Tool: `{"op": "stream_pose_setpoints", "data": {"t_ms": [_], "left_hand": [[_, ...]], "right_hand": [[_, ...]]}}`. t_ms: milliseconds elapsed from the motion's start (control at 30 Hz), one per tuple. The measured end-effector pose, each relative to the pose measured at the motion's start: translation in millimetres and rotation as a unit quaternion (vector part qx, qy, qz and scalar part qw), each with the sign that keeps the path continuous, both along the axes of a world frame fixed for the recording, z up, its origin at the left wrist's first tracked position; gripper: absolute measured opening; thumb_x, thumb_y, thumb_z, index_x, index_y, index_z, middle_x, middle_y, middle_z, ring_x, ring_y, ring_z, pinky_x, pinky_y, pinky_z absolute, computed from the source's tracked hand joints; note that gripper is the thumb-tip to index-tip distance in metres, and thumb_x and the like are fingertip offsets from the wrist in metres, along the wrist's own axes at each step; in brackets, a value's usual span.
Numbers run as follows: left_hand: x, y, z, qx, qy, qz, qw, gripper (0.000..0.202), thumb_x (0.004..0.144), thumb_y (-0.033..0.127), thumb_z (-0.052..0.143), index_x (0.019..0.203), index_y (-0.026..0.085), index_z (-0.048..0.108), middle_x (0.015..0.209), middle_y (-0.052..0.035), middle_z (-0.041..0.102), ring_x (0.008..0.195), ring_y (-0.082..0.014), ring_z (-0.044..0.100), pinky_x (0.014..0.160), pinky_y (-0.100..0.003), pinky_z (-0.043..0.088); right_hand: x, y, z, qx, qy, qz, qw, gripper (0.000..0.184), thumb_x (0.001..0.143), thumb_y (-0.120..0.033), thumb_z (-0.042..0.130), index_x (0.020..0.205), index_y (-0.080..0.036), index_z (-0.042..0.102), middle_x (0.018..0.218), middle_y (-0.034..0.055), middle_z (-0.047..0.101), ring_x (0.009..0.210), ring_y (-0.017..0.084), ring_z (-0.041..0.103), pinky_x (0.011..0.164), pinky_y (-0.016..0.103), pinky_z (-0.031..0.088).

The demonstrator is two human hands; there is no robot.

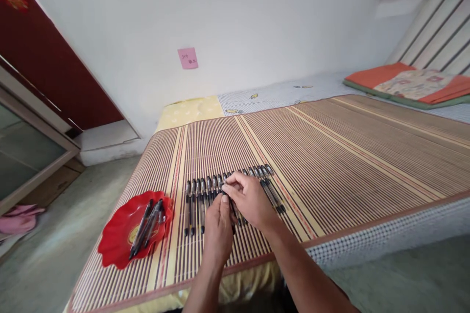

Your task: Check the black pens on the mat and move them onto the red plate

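A row of black-capped pens (198, 205) lies side by side on the striped bamboo mat (293, 156), caps toward the wall. Over the middle of that row my two hands meet. My left hand (219, 225) is closed round a pen, most of which the fingers hide. With thumb and fingers pinched, my right hand (247, 198) grips the same pen near its dark upper end. Left of the row stands a red scalloped plate (110, 242) with several more pens (147, 230) lying loosely across it.
The mat covers a bed whose checked sheet (367, 242) shows at its front edge. Folded orange and floral bedding (414, 83) lies at the far right, beside a slatted headboard (440, 34). A pink note (188, 58) is on the white wall. Concrete floor (91, 190) lies to the left.
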State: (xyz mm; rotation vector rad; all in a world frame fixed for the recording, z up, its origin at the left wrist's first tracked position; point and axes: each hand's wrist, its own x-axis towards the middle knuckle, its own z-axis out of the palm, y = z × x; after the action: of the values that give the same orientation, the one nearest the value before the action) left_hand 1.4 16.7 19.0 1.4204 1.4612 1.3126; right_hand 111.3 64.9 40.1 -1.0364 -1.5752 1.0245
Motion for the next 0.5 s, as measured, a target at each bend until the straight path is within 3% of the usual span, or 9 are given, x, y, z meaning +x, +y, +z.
{"op": "stream_pose_setpoints", "data": {"t_ms": [167,267,367,500], "left_hand": [[-0.1,-0.6,-0.1,-0.02,-0.033,-0.043,0.998,0.048,0.099,0.058,0.046,0.074,0.019,0.058,0.064,0.0003,0.054,0.06,-0.0158,0.049,0.056,-0.026,0.038],[2.9,-3.1,2.5,-0.061,-0.102,-0.11,0.987,0.047,0.098,0.059,0.049,0.093,0.016,0.069,0.082,-0.0054,0.065,0.075,-0.0196,0.06,0.064,-0.028,0.047],[5.8,-4.2,4.2,-0.089,-0.151,-0.13,0.976,0.054,0.095,0.061,0.052,0.115,0.014,0.069,0.099,-0.0114,0.071,0.091,-0.0246,0.066,0.071,-0.033,0.054],[2.1,-2.2,4.4,-0.088,-0.148,-0.115,0.978,0.055,0.093,0.061,0.057,0.117,0.013,0.07,0.099,-0.013,0.074,0.092,-0.0244,0.068,0.078,-0.035,0.054]], "right_hand": [[5.2,2.5,0.8,-0.026,0.015,0.02,0.999,0.01,0.089,-0.028,0.062,0.083,-0.02,0.062,0.066,-0.0026,0.061,0.058,0.013,0.057,0.053,0.023,0.043],[22.5,7.8,3.4,-0.058,0.035,0.017,0.998,0.015,0.086,-0.035,0.066,0.087,-0.02,0.064,0.066,-0.0031,0.06,0.055,0.012,0.054,0.05,0.023,0.042],[59.5,16.5,5.4,-0.071,0.026,-0.02,0.997,0.022,0.082,-0.04,0.069,0.088,-0.019,0.067,0.067,-0.0026,0.06,0.055,0.012,0.053,0.051,0.024,0.042],[122.0,32.3,-2.3,-0.063,-0.083,-0.094,0.99,0.024,0.082,-0.041,0.066,0.083,-0.017,0.069,0.068,0.0008,0.064,0.057,0.014,0.055,0.054,0.025,0.042]]}}
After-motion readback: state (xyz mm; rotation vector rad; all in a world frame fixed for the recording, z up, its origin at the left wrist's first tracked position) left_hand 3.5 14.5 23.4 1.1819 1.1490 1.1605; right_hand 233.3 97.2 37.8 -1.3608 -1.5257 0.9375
